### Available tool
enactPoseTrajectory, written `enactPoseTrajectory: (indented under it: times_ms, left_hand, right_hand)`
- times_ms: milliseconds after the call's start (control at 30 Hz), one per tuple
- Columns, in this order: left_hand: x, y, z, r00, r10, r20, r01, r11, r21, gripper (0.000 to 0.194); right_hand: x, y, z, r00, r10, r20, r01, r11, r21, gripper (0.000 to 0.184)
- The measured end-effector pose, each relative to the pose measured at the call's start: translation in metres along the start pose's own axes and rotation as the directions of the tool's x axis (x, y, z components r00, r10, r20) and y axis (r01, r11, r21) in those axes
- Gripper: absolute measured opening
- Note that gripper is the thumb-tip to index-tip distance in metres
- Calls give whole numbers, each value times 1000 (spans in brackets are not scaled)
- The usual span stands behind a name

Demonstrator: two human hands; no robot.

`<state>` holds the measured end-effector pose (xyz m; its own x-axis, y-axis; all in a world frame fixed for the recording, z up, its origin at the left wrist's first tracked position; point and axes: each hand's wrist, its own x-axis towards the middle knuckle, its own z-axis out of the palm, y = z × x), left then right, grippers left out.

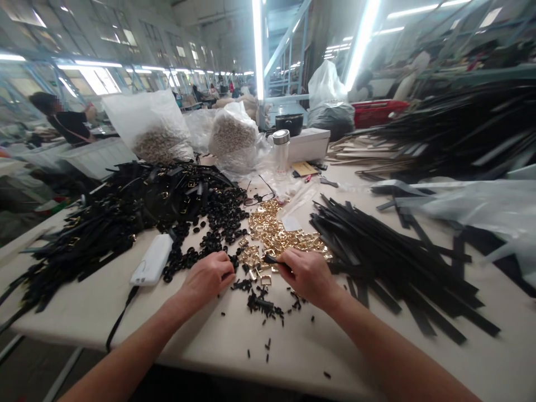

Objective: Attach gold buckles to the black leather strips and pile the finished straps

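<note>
My right hand (305, 274) is closed around a black strap (271, 259), whose end pokes out to the left over the gold buckles (272, 226). My left hand (213, 272) rests at the edge of a heap of small black loops (221, 220), its fingers curled inward; whatever they may hold is hidden. Between the hands lie a few loose buckles and small black scraps (263, 304). Right of my right hand, many flat black strips (377, 257) are piled in a fan.
A heap of buckled black straps (154, 195) covers the left side, near a white power bank (153, 259) with a cable. Behind are eyeglasses (259, 196), a glass bottle (281, 149), a white box (310, 144) and filled plastic bags (232, 137). A person (69, 123) is at far left.
</note>
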<state>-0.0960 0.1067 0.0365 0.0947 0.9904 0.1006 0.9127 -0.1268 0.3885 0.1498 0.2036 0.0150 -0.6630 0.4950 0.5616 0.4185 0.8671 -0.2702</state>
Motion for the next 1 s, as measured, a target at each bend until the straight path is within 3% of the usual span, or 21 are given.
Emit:
enactPoseTrajectory:
  times_ms: [67,133,167,233,333,400,467,633,867,1000]
  left_hand:
    - [5,4,2,998,-41,-39,35,987,-155,19]
    - [13,10,5,990,-135,-41,105,899,-426,19]
    - [17,13,8,981,-195,-20,148,804,-576,20]
    - [27,21,16,953,-295,69,224,531,-817,24]
    - [39,35,33,916,-358,181,246,145,-958,28]
    - [45,44,42,903,-370,219,225,-27,-974,30]
    - [47,49,49,897,-372,239,207,-125,-970,32]
    - [48,48,57,899,-362,248,182,-207,-961,31]
    - [44,43,63,940,-309,145,141,-37,-989,29]
    - [42,47,63,948,-268,173,149,-108,-983,28]
  right_hand:
    - [0,-2,1,1000,8,1,-8,999,33,16]
    - [-1,-4,1,1000,19,-10,-18,997,76,16]
    - [-1,-5,0,999,27,-20,-25,995,97,16]
    - [-1,-6,0,998,52,-48,-46,991,125,16]
    - [0,-6,0,992,93,-81,-81,988,131,16]
    - [0,-5,1,990,111,-90,-100,987,123,16]
    - [-1,-4,3,988,125,-88,-114,986,118,16]
    - [-2,0,6,994,98,-57,-90,988,127,16]
    - [0,0,4,994,93,-52,-83,983,165,19]
    - [0,-1,3,994,97,-47,-84,969,232,17]
